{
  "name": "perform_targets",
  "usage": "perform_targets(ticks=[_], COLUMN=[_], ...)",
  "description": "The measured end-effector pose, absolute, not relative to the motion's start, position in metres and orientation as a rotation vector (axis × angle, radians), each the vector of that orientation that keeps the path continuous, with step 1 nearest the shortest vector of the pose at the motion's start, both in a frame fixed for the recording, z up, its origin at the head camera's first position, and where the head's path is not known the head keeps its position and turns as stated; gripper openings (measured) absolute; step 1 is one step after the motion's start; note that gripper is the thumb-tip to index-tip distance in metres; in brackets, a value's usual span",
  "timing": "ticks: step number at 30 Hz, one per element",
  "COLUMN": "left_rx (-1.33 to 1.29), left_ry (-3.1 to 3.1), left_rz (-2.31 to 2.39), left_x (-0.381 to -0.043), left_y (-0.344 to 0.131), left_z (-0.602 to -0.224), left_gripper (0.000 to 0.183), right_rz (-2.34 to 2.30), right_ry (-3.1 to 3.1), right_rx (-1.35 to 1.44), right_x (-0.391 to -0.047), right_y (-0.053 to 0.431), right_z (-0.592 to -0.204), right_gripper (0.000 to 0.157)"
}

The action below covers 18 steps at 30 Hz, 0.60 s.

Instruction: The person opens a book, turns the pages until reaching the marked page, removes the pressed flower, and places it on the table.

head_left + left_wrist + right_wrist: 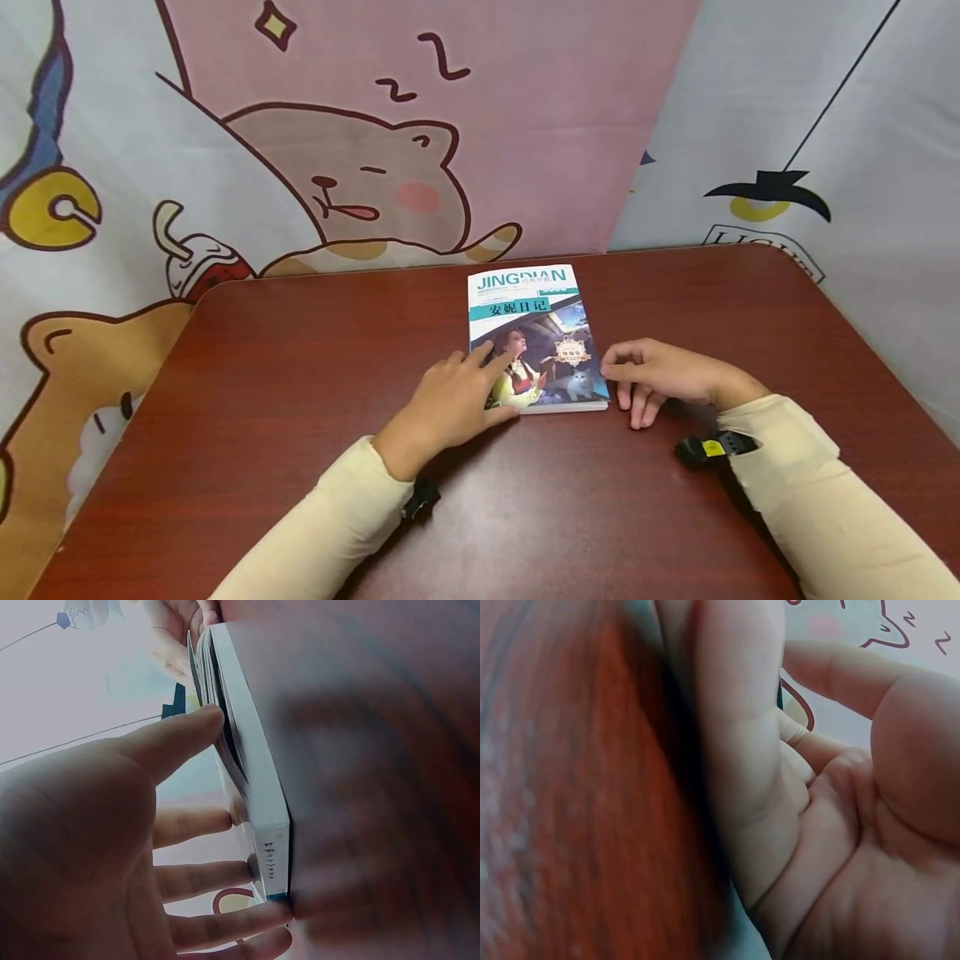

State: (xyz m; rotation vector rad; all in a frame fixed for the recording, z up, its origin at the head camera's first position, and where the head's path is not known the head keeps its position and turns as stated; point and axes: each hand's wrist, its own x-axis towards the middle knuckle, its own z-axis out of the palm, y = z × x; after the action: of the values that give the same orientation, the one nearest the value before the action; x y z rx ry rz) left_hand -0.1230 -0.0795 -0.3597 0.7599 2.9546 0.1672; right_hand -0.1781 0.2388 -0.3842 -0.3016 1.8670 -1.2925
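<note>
One red-brown table [315, 358] carries one book [538, 342], top end just beside the far edge, long axis running far to near, between both hands. Left hand [456, 397] is nearer, fingers extended, unclenched, over its near-left corner; right hand [671, 375], fingers bent, at its right side; can't tell if pinching.

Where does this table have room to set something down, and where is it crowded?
Bare table lies left of the book, right of it beyond the right hand, and between the sleeves in front. Crowded: the book's near end, with the left hand at its left corner and the right at its right edge.
</note>
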Motion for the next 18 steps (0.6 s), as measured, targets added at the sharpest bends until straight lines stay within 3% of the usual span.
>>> perform_targets(ticks=[18], left_rx=[0.752], left_ry=[2.887], left_rz=[0.230], left_x=[-0.1210], left_y=[-0.0832], left_z=[-0.3553], left_gripper=[0.076], right_rz=[-1.346], right_ry=[1.849], right_rx=[-0.256], right_x=[-0.1795], right_y=[0.2388], right_z=[-0.3883], right_gripper=[0.033])
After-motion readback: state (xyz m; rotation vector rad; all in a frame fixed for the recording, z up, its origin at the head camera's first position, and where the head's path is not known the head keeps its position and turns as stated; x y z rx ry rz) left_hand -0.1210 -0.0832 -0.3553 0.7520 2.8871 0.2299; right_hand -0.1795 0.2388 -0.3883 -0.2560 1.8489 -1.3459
